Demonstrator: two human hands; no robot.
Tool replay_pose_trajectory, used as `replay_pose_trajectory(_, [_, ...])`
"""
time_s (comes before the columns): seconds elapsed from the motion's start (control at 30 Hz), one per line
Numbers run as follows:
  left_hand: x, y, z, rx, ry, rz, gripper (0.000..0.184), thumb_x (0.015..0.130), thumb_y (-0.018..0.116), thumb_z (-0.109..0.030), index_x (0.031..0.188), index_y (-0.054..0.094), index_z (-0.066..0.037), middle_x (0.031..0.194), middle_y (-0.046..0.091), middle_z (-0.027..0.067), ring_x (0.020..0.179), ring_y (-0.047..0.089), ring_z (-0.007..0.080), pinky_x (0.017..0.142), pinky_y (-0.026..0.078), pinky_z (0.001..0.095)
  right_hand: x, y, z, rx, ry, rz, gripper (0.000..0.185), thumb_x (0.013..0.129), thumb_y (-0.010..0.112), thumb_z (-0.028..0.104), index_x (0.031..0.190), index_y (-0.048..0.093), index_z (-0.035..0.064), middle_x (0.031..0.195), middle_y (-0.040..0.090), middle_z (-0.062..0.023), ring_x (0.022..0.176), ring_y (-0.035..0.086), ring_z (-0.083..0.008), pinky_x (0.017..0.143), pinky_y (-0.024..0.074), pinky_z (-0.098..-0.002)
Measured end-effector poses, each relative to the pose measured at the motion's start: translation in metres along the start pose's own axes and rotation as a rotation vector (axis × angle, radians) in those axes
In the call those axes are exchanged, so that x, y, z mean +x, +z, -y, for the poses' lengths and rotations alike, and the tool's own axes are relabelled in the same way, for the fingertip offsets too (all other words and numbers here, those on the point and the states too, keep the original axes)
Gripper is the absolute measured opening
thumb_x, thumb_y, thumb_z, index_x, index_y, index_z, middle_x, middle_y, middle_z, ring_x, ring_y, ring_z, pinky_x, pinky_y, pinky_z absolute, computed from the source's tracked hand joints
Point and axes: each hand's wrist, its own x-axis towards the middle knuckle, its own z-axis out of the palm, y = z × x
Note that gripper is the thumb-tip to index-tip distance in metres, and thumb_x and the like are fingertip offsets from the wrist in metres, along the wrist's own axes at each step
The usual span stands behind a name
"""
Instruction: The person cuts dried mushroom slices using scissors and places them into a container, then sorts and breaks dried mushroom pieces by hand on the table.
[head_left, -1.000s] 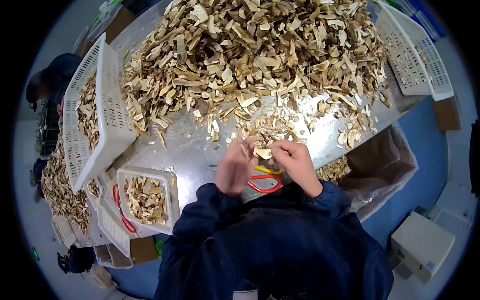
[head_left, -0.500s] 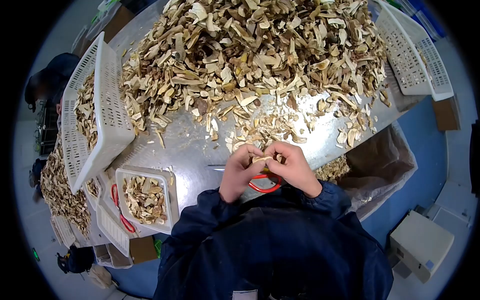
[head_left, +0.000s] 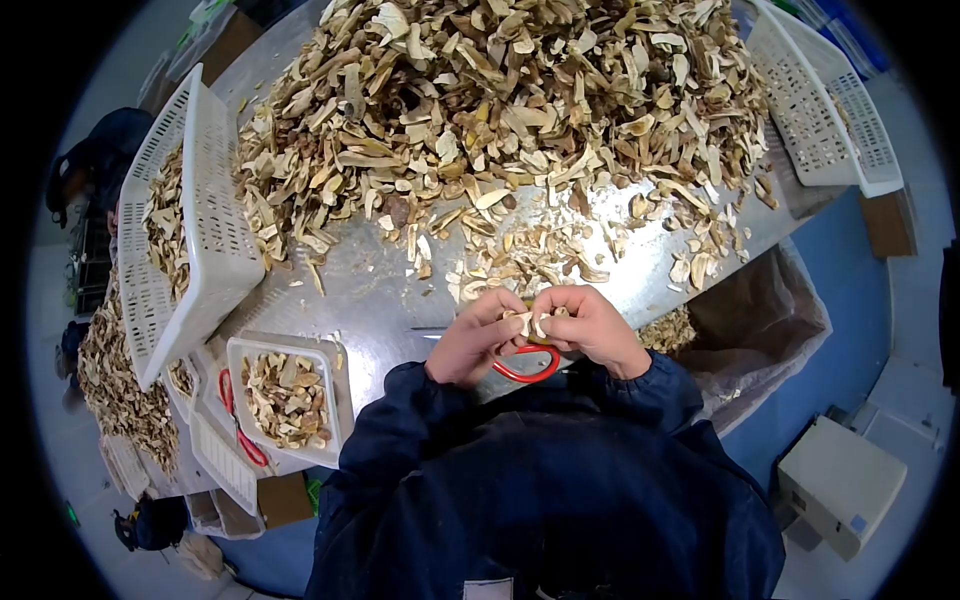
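Observation:
My left hand [head_left: 474,340] pinches a pale dried mushroom slice [head_left: 524,322] between thumb and fingers. Close beside it, my right hand [head_left: 592,333] is closed on another pale piece [head_left: 543,323], with a narrow gap between the two. Under my hands lies a pair of scissors with red handles [head_left: 527,377]; its blades are partly hidden by my left hand. Just beyond my fingertips, loose mushroom slices and crumbs [head_left: 520,262] are scattered on the metal table [head_left: 365,290].
A large heap of dried mushroom slices [head_left: 500,110] covers the far side. White baskets stand left [head_left: 215,200] and right [head_left: 810,120]. A white tray of slices [head_left: 335,395] sits left, beside other red-handled scissors [head_left: 240,425]. A lined bin [head_left: 770,330] is at right.
The pale slice held between both hands now shows as two pieces, one in each hand. My hands have drawn slightly apart.

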Motion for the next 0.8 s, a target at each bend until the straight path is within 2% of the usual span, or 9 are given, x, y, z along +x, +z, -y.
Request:
replay_pose_trajectory(0.17, [0.000, -0.004, -0.008, -0.234, -0.053, 0.156, 0.012, 0.090, 0.052, -0.016, 0.085, 0.046, -0.006, 0.074, 0.044, 0.0027, 0.063, 0.041, 0.0092, 0.052, 0.033, 0.0198, 0.007, -0.029, -0.009, 0.647, -0.028, -0.165, 0.040, 0.100, 0.031, 0.028, 0.120, 0.047, -0.0029, 0.074, 0.054, -0.0045, 0.057, 0.047, -0.0095, 0.045, 0.0330, -0.0200])
replay_pose_trajectory(0.2, [0.001, -0.002, -0.008, -0.274, -0.030, 0.156, 0.014, 0.090, 0.050, -0.017, 0.083, 0.045, -0.006, 0.073, 0.042, 0.0030, 0.061, 0.040, 0.0095, 0.051, 0.033, 0.0200, 0.009, -0.032, -0.010, 1.028, -0.102, -0.049, 0.045, 0.100, 0.031, 0.031, 0.125, 0.042, -0.0050, 0.094, 0.058, -0.0109, 0.079, 0.057, -0.0171, 0.062, 0.0459, -0.0247])
replay_pose_trajectory(0.27, [0.003, -0.003, -0.007, -0.282, -0.008, 0.154, 0.015, 0.090, 0.047, -0.018, 0.081, 0.046, -0.006, 0.071, 0.042, 0.0038, 0.058, 0.039, 0.0097, 0.050, 0.032, 0.0202, 0.005, -0.032, -0.014, 1.069, -0.135, -0.042, 0.043, 0.099, 0.036, 0.024, 0.130, 0.037, -0.0052, 0.116, 0.054, -0.0162, 0.106, 0.054, -0.0247, 0.088, 0.0464, -0.0337])
replay_pose_trajectory(0.37, [0.007, -0.014, 0.005, -0.052, 0.038, 0.178, 0.013, 0.088, 0.047, -0.014, 0.083, 0.051, -0.003, 0.069, 0.047, 0.0034, 0.055, 0.040, 0.0078, 0.048, 0.031, 0.0203, 0.006, -0.014, -0.009, 0.848, -0.223, -0.161, 0.042, 0.096, 0.041, 0.016, 0.133, 0.034, -0.0036, 0.125, 0.050, -0.0189, 0.116, 0.050, -0.0271, 0.100, 0.0405, -0.0384])
replay_pose_trajectory(0.47, [0.008, 0.023, -0.007, 0.177, -0.123, -0.134, 0.010, 0.088, 0.050, -0.013, 0.084, 0.052, -0.004, 0.069, 0.048, 0.0009, 0.055, 0.039, 0.0046, 0.046, 0.027, 0.0196, 0.011, 0.009, -0.004, 0.759, -0.352, -0.266, 0.044, 0.095, 0.040, 0.008, 0.136, 0.029, -0.0018, 0.124, 0.050, -0.0221, 0.113, 0.052, -0.0300, 0.099, 0.0409, -0.0387])
replay_pose_trajectory(0.6, [0.011, 0.021, 0.007, 0.327, -0.008, -0.046, 0.016, 0.090, 0.053, -0.018, 0.099, 0.057, -0.005, 0.064, 0.045, -0.0040, 0.053, 0.035, 0.0017, 0.046, 0.025, 0.0182, 0.011, 0.043, -0.006, 0.195, -0.461, -0.382, 0.044, 0.098, 0.037, 0.013, 0.138, 0.027, -0.0006, 0.123, 0.053, -0.0203, 0.114, 0.052, -0.0261, 0.099, 0.0387, -0.0353])
replay_pose_trajectory(0.73, [0.007, 0.020, -0.007, 0.462, 0.014, -0.112, 0.019, 0.090, 0.055, -0.020, 0.095, 0.062, -0.003, 0.072, 0.055, -0.0020, 0.058, 0.045, 0.0031, 0.050, 0.034, 0.0186, 0.007, 0.027, -0.008, 0.067, -0.519, -0.407, 0.042, 0.098, 0.039, 0.021, 0.133, 0.037, -0.0021, 0.121, 0.055, -0.0166, 0.111, 0.052, -0.0226, 0.096, 0.0400, -0.0325])
replay_pose_trajectory(0.77, [0.006, 0.017, -0.012, 0.583, 0.003, -0.122, 0.019, 0.088, 0.057, -0.018, 0.090, 0.064, 0.000, 0.076, 0.060, 0.0020, 0.063, 0.052, 0.0070, 0.057, 0.041, 0.0217, 0.006, 0.019, -0.011, -0.117, -0.533, -0.524, 0.033, 0.096, 0.045, 0.025, 0.111, 0.056, -0.0019, 0.101, 0.063, -0.0144, 0.090, 0.060, -0.0203, 0.079, 0.0463, -0.0298])
replay_pose_trajectory(0.8, [0.007, 0.016, -0.011, 0.670, 0.096, -0.111, 0.019, 0.087, 0.058, -0.017, 0.090, 0.064, 0.001, 0.076, 0.061, 0.0035, 0.064, 0.053, 0.0082, 0.059, 0.042, 0.0227, 0.001, 0.014, -0.005, -0.295, -0.448, -0.472, 0.030, 0.095, 0.047, 0.026, 0.101, 0.058, -0.0015, 0.093, 0.062, -0.0137, 0.082, 0.059, -0.0205, 0.073, 0.0457, -0.0302])
